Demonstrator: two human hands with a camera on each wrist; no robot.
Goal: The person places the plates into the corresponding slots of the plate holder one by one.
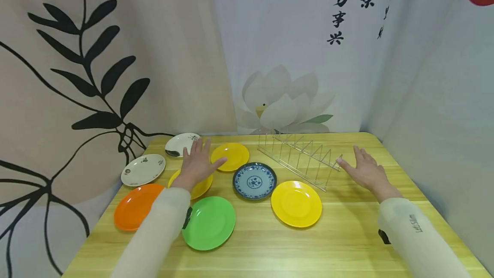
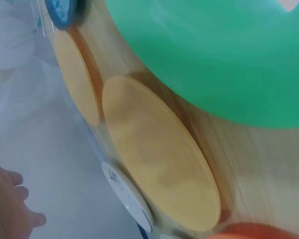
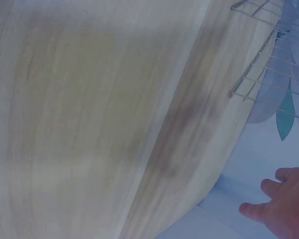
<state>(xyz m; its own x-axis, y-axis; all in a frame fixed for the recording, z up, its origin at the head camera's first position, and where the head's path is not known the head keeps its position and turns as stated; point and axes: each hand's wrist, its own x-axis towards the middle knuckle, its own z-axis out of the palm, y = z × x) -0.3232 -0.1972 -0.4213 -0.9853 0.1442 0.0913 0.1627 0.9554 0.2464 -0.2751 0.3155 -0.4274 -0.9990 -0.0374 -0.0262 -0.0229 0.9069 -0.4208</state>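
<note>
My left hand (image 1: 197, 164), fingers spread and holding nothing, hovers above the left group of plates. Under it in the head view lies a yellow plate (image 1: 200, 187), partly covered by hand and wrist. A second yellow plate (image 1: 230, 157) lies just right of its thumb, and a white plate (image 1: 179, 143) just behind. The green plate (image 1: 209, 223) is nearer, beside the left sleeve. At the right, my right hand (image 1: 368, 170) is also spread and holds nothing. Its thumb overlaps the near right end of the wire plate rack (image 1: 295, 158) in the head view.
A blue patterned plate (image 1: 254, 181) and another yellow plate (image 1: 296, 204) lie in front of the rack. Along the left edge are an orange plate (image 1: 138, 207) and a white patterned plate (image 1: 143, 170). Printed curtains (image 1: 293, 55) hang behind the wooden table (image 1: 332, 243).
</note>
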